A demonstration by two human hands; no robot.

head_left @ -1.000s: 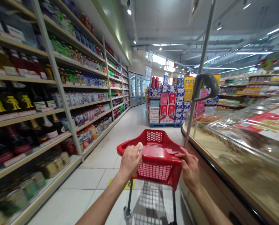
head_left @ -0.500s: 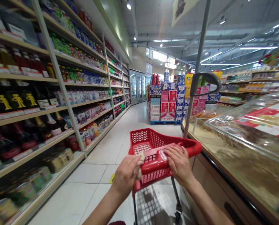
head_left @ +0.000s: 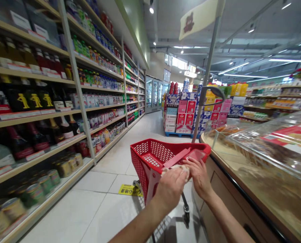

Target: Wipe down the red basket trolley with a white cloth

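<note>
Cloth at the handle

We see the left hand closed on the white cloth, holding it against the handle end of the cart, low in mid-view. The right hand is just beside it, fingers laid over the handle — whether it grips underneath, we cannot tell.

We judge the work under way rather than finished: the cloth is on the plastic, at the near end only. Nothing on the red surface tells us which parts are done; the basket's far rim and left wall lie away from the cloth.

The cart stands upright, its long axis slanting from the handle, near right, to the nose, ahead and left. We find a yellow floor sign on its left and a counter close on its right. A pole rises behind the rim, foot hidden. Farther off come shelves leftward, then boxes ahead — and fridges beyond.
</note>
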